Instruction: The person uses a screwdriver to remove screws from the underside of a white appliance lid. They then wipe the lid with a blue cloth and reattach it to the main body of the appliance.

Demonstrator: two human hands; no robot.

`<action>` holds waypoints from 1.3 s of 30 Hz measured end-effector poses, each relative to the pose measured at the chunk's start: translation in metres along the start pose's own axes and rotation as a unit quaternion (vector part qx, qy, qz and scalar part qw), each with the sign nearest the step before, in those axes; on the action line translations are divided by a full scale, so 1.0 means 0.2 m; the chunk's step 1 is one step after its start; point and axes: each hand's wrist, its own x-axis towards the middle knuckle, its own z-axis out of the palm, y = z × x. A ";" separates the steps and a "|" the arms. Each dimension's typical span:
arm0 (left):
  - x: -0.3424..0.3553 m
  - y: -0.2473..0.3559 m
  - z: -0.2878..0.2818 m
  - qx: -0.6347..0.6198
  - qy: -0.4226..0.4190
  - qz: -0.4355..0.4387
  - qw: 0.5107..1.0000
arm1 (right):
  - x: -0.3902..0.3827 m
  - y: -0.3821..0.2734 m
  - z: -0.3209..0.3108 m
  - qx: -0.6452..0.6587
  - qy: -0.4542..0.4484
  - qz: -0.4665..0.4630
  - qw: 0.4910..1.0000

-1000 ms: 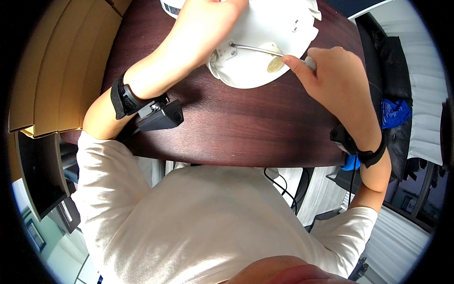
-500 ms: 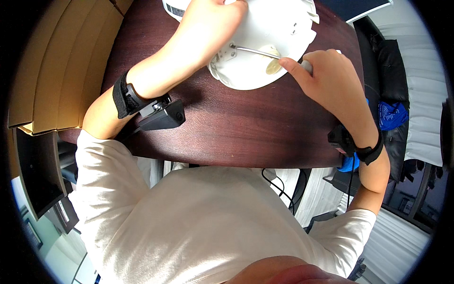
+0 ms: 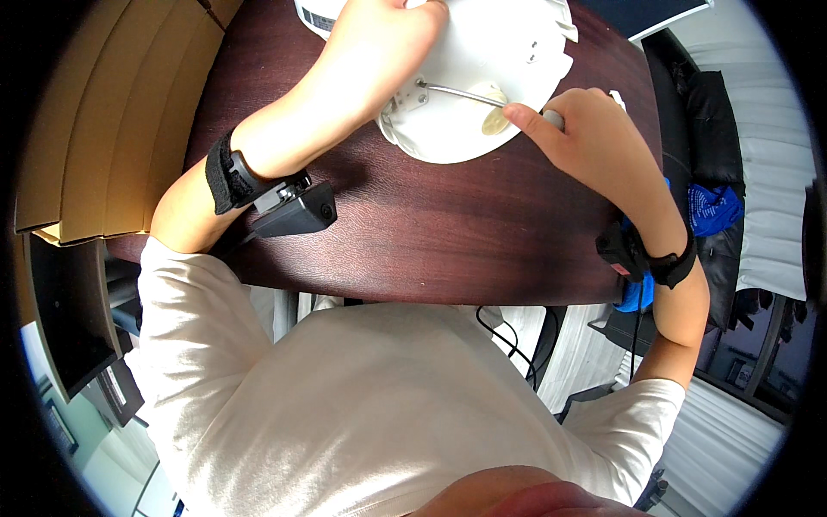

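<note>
A screwdriver (image 3: 463,92) is gripped in my right hand (image 3: 594,142), its grey handle mostly hidden by the palm and the thumb lying along the front. Its metal shaft slants left, and the tip meets a screw spot inside a white, bowl-shaped plastic housing (image 3: 469,52). My left hand (image 3: 383,47) is closed at the housing's left side; its fingers are partly hidden and cut off by the upper edge. A pale yellowish round patch (image 3: 495,122) shows on the housing's inner surface, beneath the shaft.
The housing sits on a dark reddish-brown table (image 3: 413,233). Brown cardboard boxes (image 3: 103,121) line the left. Black wrist straps with small devices (image 3: 301,211) are on both forearms. To the right are a black padded seat (image 3: 715,121) and a blue bag (image 3: 715,209).
The housing, screwdriver and right hand have shifted very slightly left. The tip stays at the same screw spot, and the left hand has hardly moved.
</note>
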 end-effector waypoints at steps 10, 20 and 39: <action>-0.03 0.04 0.00 -0.003 -0.004 -0.001 1.000 | 0.00 0.04 0.06 0.079 0.001 -0.011 0.997; 0.08 -0.13 -0.07 0.023 -0.031 -0.007 0.999 | -0.06 0.10 0.04 0.051 0.014 -0.003 0.999; 0.04 -0.23 0.04 -0.024 -0.079 -0.126 0.989 | -0.64 0.48 0.41 0.329 0.004 0.304 0.894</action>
